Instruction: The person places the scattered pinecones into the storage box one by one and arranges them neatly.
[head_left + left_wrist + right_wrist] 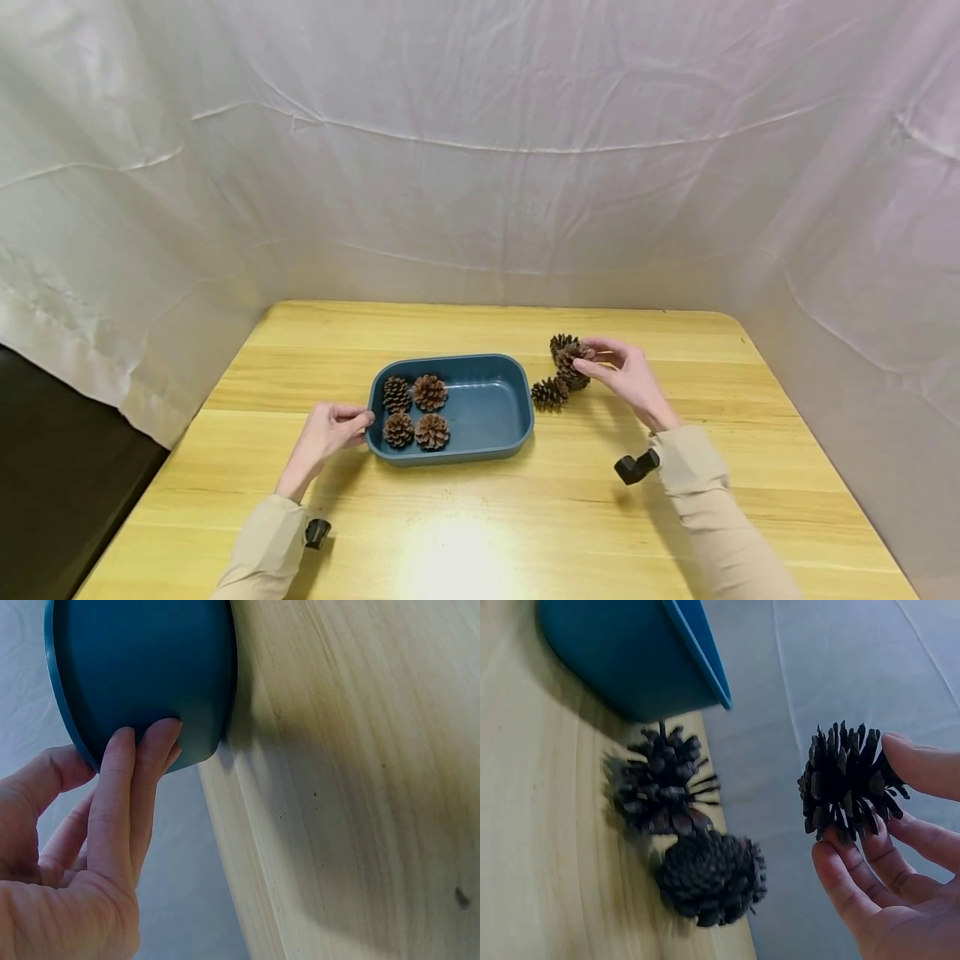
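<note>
On the table (585,517), in front of a pale cloth (495,183), stands a blue tray (487,414), with loose cones (550,394) to its right. The left hand (324,435) grips the tray's left end, thumb at the rim and fingers laid against the outer wall; this bracing is judged sound, provided the wall is neither pulled nor tipped. The right hand (628,377) has one held cone (847,780) between thumb and fingertips — digits parted by the cone's own breadth — raised off the table, right of the tray. Recommended handling: lift straight up before any sideways travel, since scales may snag on neighbours; keep the pinch light, as the scales could chip; make any crossing of the tray above rim height. Count, by size: one table, one tray, two hands, and apparently eight cones in all. Of these, four tray cones (432,432) occupy the left half in two rows of two, the right half of the floor being bare; one is in the right hand; three lie loose, the nearest just beside the tray's right wall. The loose figure carries some doubt — the head view shows overlap, and the right wrist view shows only two.
</note>
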{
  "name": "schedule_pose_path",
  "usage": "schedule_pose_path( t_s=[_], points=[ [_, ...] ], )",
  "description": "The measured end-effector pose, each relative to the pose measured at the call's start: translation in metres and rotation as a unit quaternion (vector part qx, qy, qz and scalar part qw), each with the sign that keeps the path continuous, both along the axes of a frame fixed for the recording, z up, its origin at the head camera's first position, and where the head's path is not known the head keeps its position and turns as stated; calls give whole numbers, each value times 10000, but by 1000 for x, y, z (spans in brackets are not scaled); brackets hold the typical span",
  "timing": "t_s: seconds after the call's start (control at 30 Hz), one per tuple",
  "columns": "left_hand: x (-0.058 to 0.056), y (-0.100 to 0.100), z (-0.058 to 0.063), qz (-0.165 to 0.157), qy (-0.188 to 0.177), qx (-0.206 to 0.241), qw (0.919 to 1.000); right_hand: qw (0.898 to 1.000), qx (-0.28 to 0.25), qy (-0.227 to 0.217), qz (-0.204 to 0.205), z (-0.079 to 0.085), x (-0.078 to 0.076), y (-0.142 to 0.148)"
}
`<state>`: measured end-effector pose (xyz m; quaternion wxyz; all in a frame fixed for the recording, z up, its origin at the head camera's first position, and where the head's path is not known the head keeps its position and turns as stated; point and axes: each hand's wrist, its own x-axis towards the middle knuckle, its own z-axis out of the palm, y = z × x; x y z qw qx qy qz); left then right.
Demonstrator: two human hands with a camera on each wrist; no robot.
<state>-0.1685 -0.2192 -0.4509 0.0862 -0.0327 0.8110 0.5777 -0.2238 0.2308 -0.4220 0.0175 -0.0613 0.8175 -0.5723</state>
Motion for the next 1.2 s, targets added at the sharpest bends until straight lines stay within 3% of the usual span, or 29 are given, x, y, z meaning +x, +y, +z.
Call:
schedule_pose_path(
  t_s=[0.4, 1.2],
  points=[
    [0, 0, 2, -43, 44, -29, 10000, 9992, 112, -132, 367, 2, 4, -28],
    [1, 0, 1, -55, 16, 74, 10000, 9870, 720, 276, 1410, 7, 5, -73]
  ],
)
